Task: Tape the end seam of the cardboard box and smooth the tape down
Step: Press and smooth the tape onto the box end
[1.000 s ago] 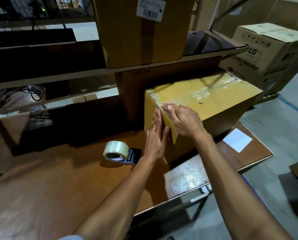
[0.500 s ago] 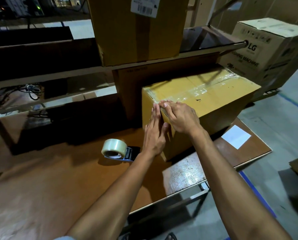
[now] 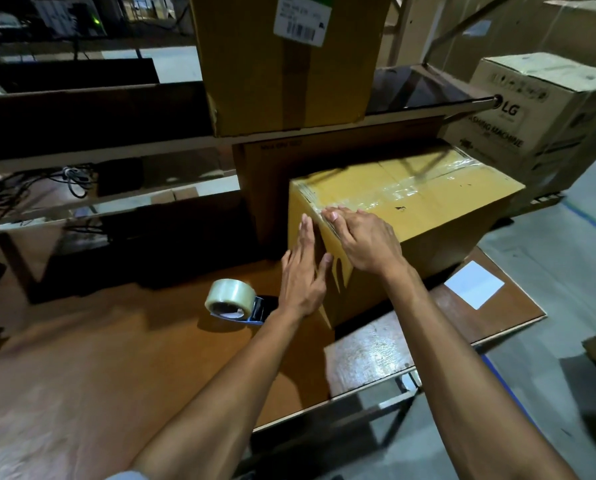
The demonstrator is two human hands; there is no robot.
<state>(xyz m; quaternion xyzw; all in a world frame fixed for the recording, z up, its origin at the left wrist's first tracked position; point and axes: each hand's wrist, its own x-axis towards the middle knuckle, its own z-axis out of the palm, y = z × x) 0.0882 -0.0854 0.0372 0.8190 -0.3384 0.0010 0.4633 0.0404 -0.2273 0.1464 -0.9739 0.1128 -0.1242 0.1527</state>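
Cardboard box (image 3: 411,216) sits on tabletop (image 3: 116,358), just ahead of both hands. Clear tape (image 3: 393,194) runs near-left to far-right along top. Right hand (image 3: 366,242) flat at near end; left hand (image 3: 303,275) flat on left face. Neither grasps. Dispenser (image 3: 236,299) idle, near left.

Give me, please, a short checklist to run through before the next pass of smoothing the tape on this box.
1. Box sits steady on the table: ok.
2. Left hand flat against the end face: ok.
3. Right hand pressing the top edge: ok.
4. Tape along the top seam: ok, though wrinkled.
5. Tape fully stuck down the end face: cannot tell, hands cover it.
6. Tape dispenser set aside, clear of both hands: ok.
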